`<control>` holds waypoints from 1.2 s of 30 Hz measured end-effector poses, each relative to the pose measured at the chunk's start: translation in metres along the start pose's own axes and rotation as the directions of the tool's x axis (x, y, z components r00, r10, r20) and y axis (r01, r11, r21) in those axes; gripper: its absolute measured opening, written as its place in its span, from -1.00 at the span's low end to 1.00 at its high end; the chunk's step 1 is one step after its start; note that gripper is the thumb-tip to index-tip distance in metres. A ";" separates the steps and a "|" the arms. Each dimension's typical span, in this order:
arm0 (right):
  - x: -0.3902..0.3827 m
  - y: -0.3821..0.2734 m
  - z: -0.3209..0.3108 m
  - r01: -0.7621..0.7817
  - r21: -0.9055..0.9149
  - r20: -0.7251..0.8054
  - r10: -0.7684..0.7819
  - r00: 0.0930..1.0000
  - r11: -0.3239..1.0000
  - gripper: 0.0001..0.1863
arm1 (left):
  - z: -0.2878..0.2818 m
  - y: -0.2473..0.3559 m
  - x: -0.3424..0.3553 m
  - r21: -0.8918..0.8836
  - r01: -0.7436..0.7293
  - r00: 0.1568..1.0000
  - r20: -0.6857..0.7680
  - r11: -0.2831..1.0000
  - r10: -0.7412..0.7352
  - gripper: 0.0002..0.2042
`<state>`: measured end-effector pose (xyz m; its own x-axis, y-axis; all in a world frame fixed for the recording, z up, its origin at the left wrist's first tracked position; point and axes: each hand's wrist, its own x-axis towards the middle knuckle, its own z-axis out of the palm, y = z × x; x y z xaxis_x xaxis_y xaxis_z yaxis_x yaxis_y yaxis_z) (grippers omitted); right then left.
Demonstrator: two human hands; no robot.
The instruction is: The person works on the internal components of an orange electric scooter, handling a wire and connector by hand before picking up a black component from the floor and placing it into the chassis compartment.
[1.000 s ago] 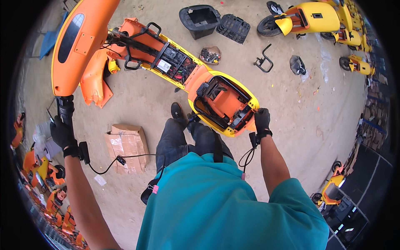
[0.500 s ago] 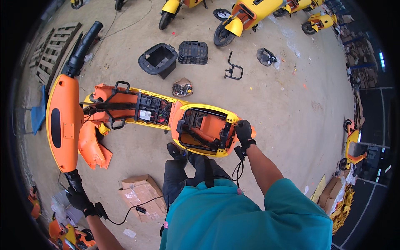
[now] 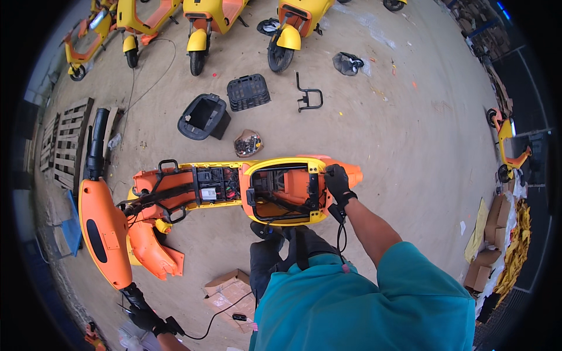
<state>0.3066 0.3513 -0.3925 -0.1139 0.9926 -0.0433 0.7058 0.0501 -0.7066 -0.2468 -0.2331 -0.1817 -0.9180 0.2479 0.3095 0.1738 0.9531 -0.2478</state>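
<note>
My left hand, in a black glove, grips the black handlebar grip at the near end of the orange handlebar cover. My right hand, also gloved, is closed on the rear rim of the open seat compartment in the orange and yellow tail. Between them, the stripped scooter body shows black bars, wiring and a silver box. A loose orange panel lies beside the front. Black cabled devices hang at both wrists.
Black bin, black rack, parts bag and bent tube lie beyond. Yellow scooters stand further back. Pallets are at left; cardboard and another scooter at right. A flattened carton lies near my legs.
The view has swung round, and the scooter now lies level across it, its handlebar cover lower in the picture. Both hands remain on it.
</note>
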 end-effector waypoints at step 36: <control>-0.438 0.295 -0.287 -0.140 -0.692 0.409 0.545 0.732 0.708 -0.75 | -0.019 0.211 -0.194 -0.891 -0.363 0.681 -0.054 0.272 0.730 -0.77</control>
<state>0.7654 -0.0365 -0.3795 0.0154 0.7083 -0.7057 0.9996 -0.0269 -0.0052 -0.0256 -0.0767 -0.2768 -0.4792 0.8741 0.0798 0.6978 0.3242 0.6387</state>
